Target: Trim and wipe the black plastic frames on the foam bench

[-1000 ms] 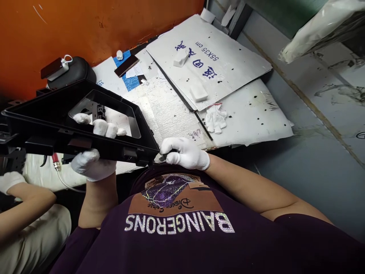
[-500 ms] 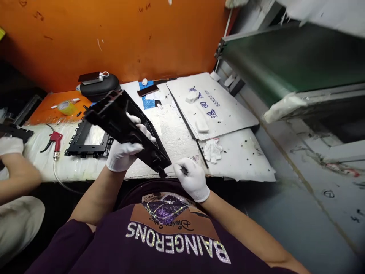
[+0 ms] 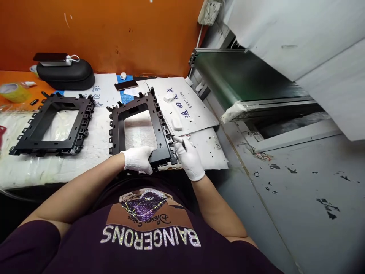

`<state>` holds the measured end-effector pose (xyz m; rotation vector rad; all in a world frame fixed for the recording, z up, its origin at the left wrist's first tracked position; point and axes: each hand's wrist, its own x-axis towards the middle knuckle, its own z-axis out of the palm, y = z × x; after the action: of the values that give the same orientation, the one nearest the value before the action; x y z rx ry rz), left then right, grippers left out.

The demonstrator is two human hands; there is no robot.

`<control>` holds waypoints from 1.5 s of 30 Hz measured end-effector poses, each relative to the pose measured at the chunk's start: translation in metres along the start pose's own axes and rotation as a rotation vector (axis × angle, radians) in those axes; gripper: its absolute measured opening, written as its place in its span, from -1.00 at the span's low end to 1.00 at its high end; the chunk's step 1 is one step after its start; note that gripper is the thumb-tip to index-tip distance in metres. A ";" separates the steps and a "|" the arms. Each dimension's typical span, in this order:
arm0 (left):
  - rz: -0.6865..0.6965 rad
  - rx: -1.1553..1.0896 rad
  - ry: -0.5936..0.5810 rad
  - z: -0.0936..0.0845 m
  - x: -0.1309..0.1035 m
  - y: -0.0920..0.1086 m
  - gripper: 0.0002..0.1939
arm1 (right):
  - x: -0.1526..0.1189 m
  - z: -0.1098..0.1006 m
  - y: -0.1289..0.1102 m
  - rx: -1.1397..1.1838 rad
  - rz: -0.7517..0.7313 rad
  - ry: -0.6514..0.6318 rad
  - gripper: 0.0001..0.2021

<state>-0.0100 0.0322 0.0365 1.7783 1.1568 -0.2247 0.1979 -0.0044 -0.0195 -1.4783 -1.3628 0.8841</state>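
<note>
A black plastic frame [image 3: 156, 125] with a large rectangular opening and clips along its sides lies in front of me. My left hand [image 3: 138, 158], in a white glove, grips its near edge, with the thumb below and the fingers reaching over the border. At the frame's right near corner, beside the row of clips, is my gloved right hand [image 3: 188, 158]. Its fingers are closed on a small dark object [image 3: 184, 143], mostly hidden, whose kind I cannot make out. A second, similar black frame [image 3: 54, 145] lies flat to the left.
Behind the frames are a black case [image 3: 67, 76] with a power bank [image 3: 53, 58] on it, and a phone [image 3: 126, 85]. Yellow tape [image 3: 13, 92] lies at far left. White foam pieces [image 3: 176, 122] rest on marked cardboard [image 3: 196, 110]. A green conveyor [image 3: 242, 76] stands to the right.
The frame has come down from a steep tilt in my left hand to lie face up. My left hand now holds its near edge. My view has swung right; the co-worker's arm is out of sight.
</note>
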 end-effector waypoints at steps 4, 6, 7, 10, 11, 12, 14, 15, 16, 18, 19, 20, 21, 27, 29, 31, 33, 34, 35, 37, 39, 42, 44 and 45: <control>-0.044 0.151 -0.054 0.007 0.025 -0.016 -0.29 | 0.002 0.011 0.032 -0.104 0.030 -0.112 -0.47; -0.081 0.181 -0.071 0.011 0.036 -0.023 -0.24 | 0.004 0.019 0.045 -0.131 0.097 -0.155 -0.53; -0.095 0.192 -0.071 0.012 0.041 -0.026 -0.21 | 0.006 0.023 0.050 -0.142 0.129 -0.176 -0.56; -0.109 0.221 -0.037 0.012 0.049 -0.036 -0.19 | 0.009 0.033 0.058 -0.115 0.230 -0.229 -0.60; -0.103 0.225 -0.024 0.010 0.048 -0.039 -0.19 | 0.010 0.035 0.059 -0.067 0.283 -0.242 -0.58; -0.097 0.219 -0.013 0.008 0.047 -0.042 -0.18 | 0.009 0.037 0.059 0.006 0.346 -0.254 -0.54; -0.085 0.155 -0.004 0.002 0.040 -0.046 -0.18 | 0.007 0.036 0.054 0.209 0.454 -0.268 -0.44; -0.074 0.100 -0.001 -0.001 0.035 -0.047 -0.20 | 0.005 0.035 0.051 0.315 0.478 -0.274 -0.39; -0.056 0.036 0.007 -0.003 0.029 -0.047 -0.23 | 0.004 0.033 0.047 0.406 0.473 -0.280 -0.34; -0.017 -0.091 0.029 -0.008 0.017 -0.047 -0.31 | 0.001 0.029 0.038 0.510 0.414 -0.314 -0.28; -0.012 -0.137 0.037 -0.010 0.012 -0.047 -0.34 | 0.000 0.027 0.033 0.529 0.382 -0.336 -0.27; -0.016 -0.165 0.044 -0.011 0.008 -0.047 -0.36 | -0.001 0.025 0.029 0.541 0.349 -0.355 -0.27; -0.029 -0.172 0.054 -0.011 0.004 -0.048 -0.38 | -0.002 0.023 0.026 0.551 0.310 -0.369 -0.25; 0.008 -0.129 0.103 -0.004 -0.004 -0.056 -0.52 | -0.016 0.009 0.015 0.362 -0.028 -0.280 -0.42; 0.018 -0.143 0.093 0.000 -0.005 -0.058 -0.53 | -0.023 0.004 0.012 0.251 -0.148 -0.242 -0.58; 0.033 -0.155 0.092 0.002 -0.007 -0.059 -0.55 | -0.029 0.001 0.010 0.191 -0.239 -0.260 -0.66; 0.039 -0.166 0.100 0.004 -0.008 -0.059 -0.57 | -0.032 0.000 0.009 0.172 -0.277 -0.294 -0.68; 0.040 -0.172 0.103 0.005 -0.009 -0.059 -0.57 | -0.033 0.000 0.009 0.172 -0.281 -0.305 -0.69; 0.040 -0.179 0.103 0.006 -0.009 -0.060 -0.57 | -0.033 0.000 0.009 0.175 -0.282 -0.311 -0.70; 0.037 -0.189 0.098 0.006 -0.011 -0.060 -0.57 | -0.033 0.001 0.010 0.183 -0.296 -0.314 -0.72; 0.038 -0.191 0.096 0.006 -0.012 -0.060 -0.57 | -0.032 0.002 0.010 0.197 -0.325 -0.324 -0.74; 0.035 -0.179 0.097 0.005 -0.012 -0.059 -0.59 | -0.031 0.002 0.010 0.212 -0.342 -0.342 -0.73; 0.022 -0.170 0.095 0.005 -0.012 -0.058 -0.60 | -0.031 0.001 0.009 0.214 -0.329 -0.353 -0.71; 0.014 -0.165 0.095 0.005 -0.012 -0.058 -0.60 | -0.031 0.001 0.008 0.216 -0.324 -0.358 -0.71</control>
<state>-0.0603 0.0257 0.0051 1.6655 1.1944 -0.0350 0.1956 -0.0345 -0.0296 -0.9287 -1.6507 1.0769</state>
